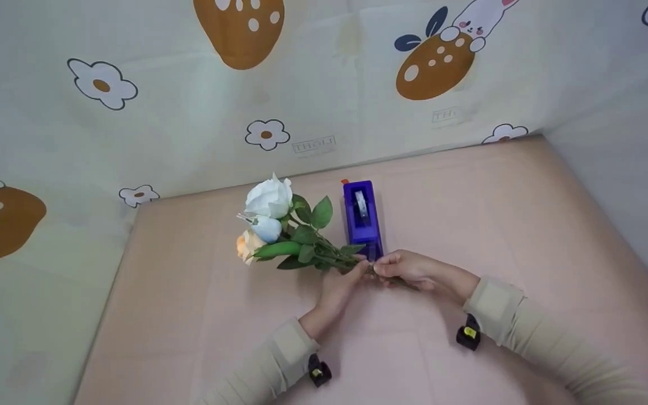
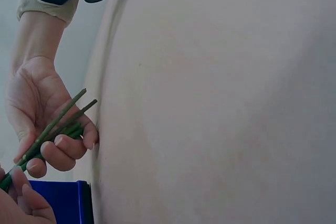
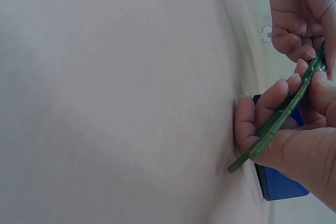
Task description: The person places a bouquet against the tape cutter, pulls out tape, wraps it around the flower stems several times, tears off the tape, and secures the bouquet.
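Observation:
A bunch of artificial flowers lies across both hands, its heads to the left: a white rose (image 1: pixel 269 197), a pale blue flower (image 1: pixel 266 229), a peach flower (image 1: pixel 250 245) and a green bud (image 1: pixel 279 250). My left hand (image 1: pixel 336 289) grips the gathered stems just below the leaves. Right beside it, my right hand (image 1: pixel 408 267) pinches the same stems (image 3: pixel 283 113), whose cut ends stick out past its palm. A shiny clear patch, like tape, shows on the stems between the hands in the right wrist view. Behind the hands stands a blue-purple tape dispenser (image 1: pixel 362 216).
The dispenser carries a roll of clear tape (image 1: pixel 361 204), with a small orange piece (image 1: pixel 345 181) at its far end. A pinkish cloth covers the table (image 1: pixel 470 202). Patterned sheeting (image 1: pixel 189 112) rises behind the table and along its sides.

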`<state>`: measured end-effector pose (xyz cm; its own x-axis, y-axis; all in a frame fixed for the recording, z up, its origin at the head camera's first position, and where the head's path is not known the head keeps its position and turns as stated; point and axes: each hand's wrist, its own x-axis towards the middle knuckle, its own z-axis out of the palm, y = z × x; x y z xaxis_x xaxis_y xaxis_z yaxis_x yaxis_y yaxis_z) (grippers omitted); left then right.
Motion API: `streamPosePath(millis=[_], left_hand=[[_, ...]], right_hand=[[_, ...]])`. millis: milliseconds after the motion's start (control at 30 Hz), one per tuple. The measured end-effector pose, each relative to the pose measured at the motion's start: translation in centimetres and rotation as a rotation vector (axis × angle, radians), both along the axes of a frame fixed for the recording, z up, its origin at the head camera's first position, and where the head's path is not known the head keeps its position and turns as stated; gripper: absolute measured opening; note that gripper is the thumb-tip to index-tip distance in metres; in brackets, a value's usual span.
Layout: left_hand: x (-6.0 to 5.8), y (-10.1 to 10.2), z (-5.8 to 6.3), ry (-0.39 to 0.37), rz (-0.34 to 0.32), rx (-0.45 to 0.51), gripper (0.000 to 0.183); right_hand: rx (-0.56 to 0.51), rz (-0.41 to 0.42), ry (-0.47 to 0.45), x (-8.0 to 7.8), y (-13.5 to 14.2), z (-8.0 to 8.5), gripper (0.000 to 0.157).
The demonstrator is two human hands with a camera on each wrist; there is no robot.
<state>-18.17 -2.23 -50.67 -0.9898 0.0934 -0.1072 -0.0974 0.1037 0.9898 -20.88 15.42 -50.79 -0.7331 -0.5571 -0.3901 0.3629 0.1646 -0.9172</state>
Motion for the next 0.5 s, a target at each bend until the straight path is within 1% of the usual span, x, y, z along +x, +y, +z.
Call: streamPosePath(millis=[67,167,300,333,400,433,467,500], left_hand=[[-0.1,-0.3,0.1,0.009,-0.02,-0.032,0.029],[-0.2,-0.6,0.0,0.012,-0.033,-0.085,0.038],[-0.3,-1.2,-0.4,-0.004,-0.014,-0.135,0.053],[-0.3,-1.3,-0.5,0.007,-0.013,-0.144,0.054],[-0.2,-1.6,-0.5,0.002,-0.015,-0.139,0.053],[-0.2,-1.7,-0.5,0.013,-0.021,-0.141,0.053],[-0.2,-1.8,-0.5,0.022,-0.035,-0.139,0.05],[-0.3,-1.9,-0.5,0.044,-0.07,-0.139,0.044]], right_hand=[[0.002,-0.011,0.001,0.1,0.0,0.0,0.022],[0.014,-0.022,0.012,0.2,-0.1,0.0,0.026],[0.011,0.007,0.05,0.3,-0.2,0.0,0.032],[0.009,0.021,0.07,0.2,-0.2,0.0,0.033],[0.027,0.054,0.136,0.2,-0.2,0.0,0.036],[0.04,0.07,0.175,0.1,-0.2,0.0,0.037],[0.052,0.081,0.204,0.1,-0.2,0.0,0.037],[0.063,0.089,0.228,0.0,-0.2,0.0,0.037]])
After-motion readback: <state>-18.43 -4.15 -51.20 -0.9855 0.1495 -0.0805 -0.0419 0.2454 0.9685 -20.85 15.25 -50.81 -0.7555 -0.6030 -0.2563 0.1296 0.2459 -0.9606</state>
